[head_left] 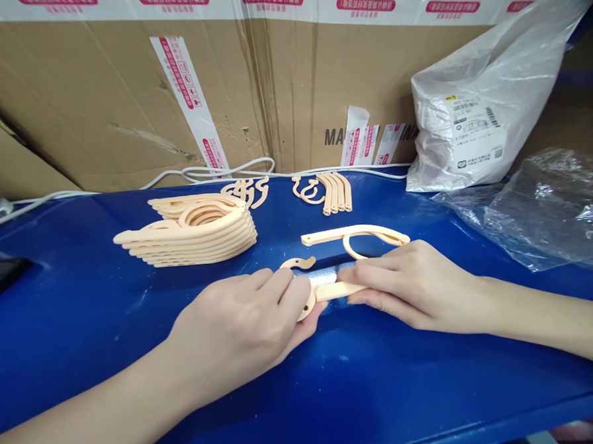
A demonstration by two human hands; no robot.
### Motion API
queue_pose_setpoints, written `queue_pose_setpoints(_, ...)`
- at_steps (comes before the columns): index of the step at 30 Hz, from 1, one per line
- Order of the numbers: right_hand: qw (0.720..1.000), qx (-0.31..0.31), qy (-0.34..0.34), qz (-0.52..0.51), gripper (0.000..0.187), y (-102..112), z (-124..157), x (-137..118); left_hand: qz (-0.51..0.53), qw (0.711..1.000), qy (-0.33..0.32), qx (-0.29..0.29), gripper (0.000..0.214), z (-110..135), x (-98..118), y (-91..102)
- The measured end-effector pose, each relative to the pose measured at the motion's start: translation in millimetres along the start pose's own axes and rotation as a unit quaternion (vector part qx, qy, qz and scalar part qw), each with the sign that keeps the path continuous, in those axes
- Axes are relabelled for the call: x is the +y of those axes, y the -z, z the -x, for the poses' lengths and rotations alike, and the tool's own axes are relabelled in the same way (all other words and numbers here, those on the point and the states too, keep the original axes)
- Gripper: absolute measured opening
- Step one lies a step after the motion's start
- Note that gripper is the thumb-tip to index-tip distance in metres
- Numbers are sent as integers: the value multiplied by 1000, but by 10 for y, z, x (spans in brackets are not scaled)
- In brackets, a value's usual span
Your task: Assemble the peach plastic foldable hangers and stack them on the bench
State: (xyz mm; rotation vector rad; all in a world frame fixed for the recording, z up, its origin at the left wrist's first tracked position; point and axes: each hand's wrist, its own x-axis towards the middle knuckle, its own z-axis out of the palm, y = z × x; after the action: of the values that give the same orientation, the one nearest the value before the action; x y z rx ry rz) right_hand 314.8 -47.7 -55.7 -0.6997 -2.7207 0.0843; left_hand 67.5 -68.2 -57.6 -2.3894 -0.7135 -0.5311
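Low over the blue table, my left hand (pixel 261 310) pinches a beige plastic hanger part (pixel 308 306) with a round, holed end. A curved hook piece (pixel 301 263) sticks out above its fingers. Fingers closed, my right hand (pixel 409 285) grips a beige hanger arm (pixel 337 291), which meets the round end at my left fingers. Another beige hanger arm with a loop (pixel 349 234) shows just beyond my right hand. Both sets of fingers partly hide the joint between the parts.
A stack of beige folding hangers (pixel 197 230) lies at the left. Behind it are loose hooks (pixel 248 190) and several loose arms (pixel 337 192). A cardboard box (pixel 294 83), white cable (pixel 234 169), white plastic bag (pixel 469 107) and clear plastic (pixel 544 209) border the work area.
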Motion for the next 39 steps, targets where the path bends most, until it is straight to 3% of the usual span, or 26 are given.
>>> queue_pose_setpoints(10, 998, 40, 20, 43, 26, -70, -7, 46, 14, 999, 9, -38, 25, -34, 37, 23)
queue_pose_setpoints(16, 991, 33, 73, 110, 32, -36, -23, 41, 69, 997, 12, -36, 28, -4, 66, -25)
queue_pose_setpoints(20, 973, 82, 117, 179, 30, 36, -10, 64, 102, 994, 39, -19, 27, 21, 56, -2)
queue_pose_setpoints(25, 954, 147, 92, 243, 24, 195, 25, 155, 97, 993, 62, -13, 20, 58, 32, 35)
queue_pose_setpoints(29, 956, 134, 46, 256, 26, 260, 12, 280, 98, 994, 52, -15, 23, 80, 24, 48)
queue_pose_setpoints(35, 979, 48, 8, 200, 33, 205, -17, 408, 96, 994, 41, -26, 26, 68, 17, 44)
queue_pose_setpoints(39, 987, 28, -39, 156, 37, 192, -20, 408, 93, 995, 29, -17, 26, 74, 25, 43)
